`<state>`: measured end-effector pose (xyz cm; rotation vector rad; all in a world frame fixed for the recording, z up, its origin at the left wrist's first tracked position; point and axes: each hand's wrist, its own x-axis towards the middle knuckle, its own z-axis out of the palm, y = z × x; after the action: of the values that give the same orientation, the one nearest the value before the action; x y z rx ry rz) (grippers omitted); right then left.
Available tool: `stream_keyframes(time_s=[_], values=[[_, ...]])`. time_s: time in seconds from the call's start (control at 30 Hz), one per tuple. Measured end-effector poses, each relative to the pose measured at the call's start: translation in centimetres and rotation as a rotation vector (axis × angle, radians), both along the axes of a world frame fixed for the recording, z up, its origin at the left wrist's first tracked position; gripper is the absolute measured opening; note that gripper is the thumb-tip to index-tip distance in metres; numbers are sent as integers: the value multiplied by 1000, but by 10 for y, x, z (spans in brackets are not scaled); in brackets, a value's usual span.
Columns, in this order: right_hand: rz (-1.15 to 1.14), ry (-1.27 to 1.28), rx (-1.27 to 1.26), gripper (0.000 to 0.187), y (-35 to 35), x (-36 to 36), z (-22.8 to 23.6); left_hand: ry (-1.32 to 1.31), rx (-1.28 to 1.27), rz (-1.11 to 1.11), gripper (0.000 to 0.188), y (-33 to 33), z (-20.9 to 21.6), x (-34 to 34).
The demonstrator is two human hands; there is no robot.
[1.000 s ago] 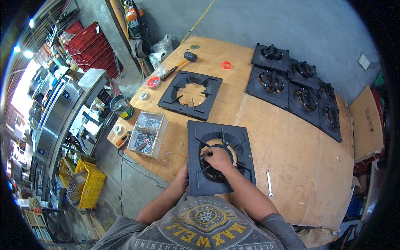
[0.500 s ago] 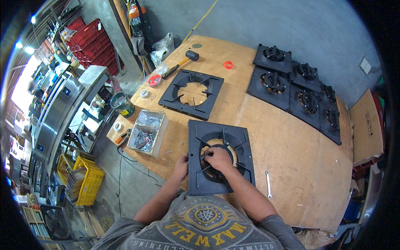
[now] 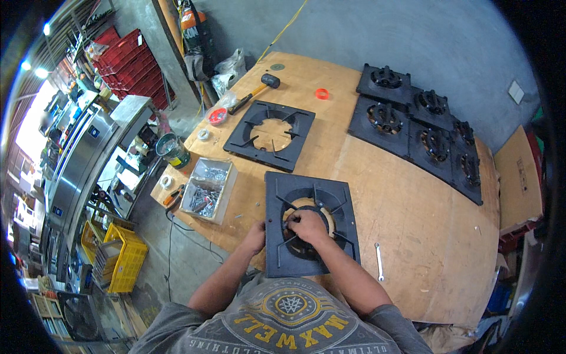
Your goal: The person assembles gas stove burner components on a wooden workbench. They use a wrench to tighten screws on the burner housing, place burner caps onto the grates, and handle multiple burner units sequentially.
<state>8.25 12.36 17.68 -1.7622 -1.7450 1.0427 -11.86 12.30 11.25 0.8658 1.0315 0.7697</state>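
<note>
A square black cast-iron stove grate point(image 3: 280, 189) lies in front of me at the table's near edge, with prongs pointing in toward its round opening. My left hand point(image 3: 255, 237) is closed on the grate's left edge, its fingertips partly hidden by the frame. Inside the opening, my right hand point(image 3: 306, 225) has its fingers pinched together at the left part of a dark round burner piece point(image 3: 303, 251). Whatever lies between those fingers is too small and dark to make out. A second black grate point(image 3: 239, 141) rests farther off, its opening showing bare wood.
Left of the grate stands a divided box point(image 3: 229, 197) of screws and bolts, beside orange-handled pliers point(image 3: 173, 197). A wrench point(image 3: 379, 262) lies to the right. Farther back are a mallet point(image 3: 256, 91), an orange ring point(image 3: 322, 94) and several assembled black burner grates point(image 3: 407, 127).
My right hand has shifted very slightly left within the opening. Both hands otherwise keep their places, and the view has tilted a little.
</note>
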Motion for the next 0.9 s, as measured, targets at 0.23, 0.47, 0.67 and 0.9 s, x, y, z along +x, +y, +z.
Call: stream_keyframes(time_s=[0.23, 0.47, 0.67, 0.9], values=[[-5, 3, -7, 29, -1, -1, 4, 100, 172, 60, 22, -4, -7, 6], [11, -36, -9, 28, -1, 1, 3, 443, 301, -81, 26, -8, -5, -2], [21, -40, -13, 29, 0, 1, 2, 420, 358, -60, 33, -24, 28, -3], [7, -20, 4, 31, -3, 0, 8, 540, 339, -171, 34, -2, 25, -25]])
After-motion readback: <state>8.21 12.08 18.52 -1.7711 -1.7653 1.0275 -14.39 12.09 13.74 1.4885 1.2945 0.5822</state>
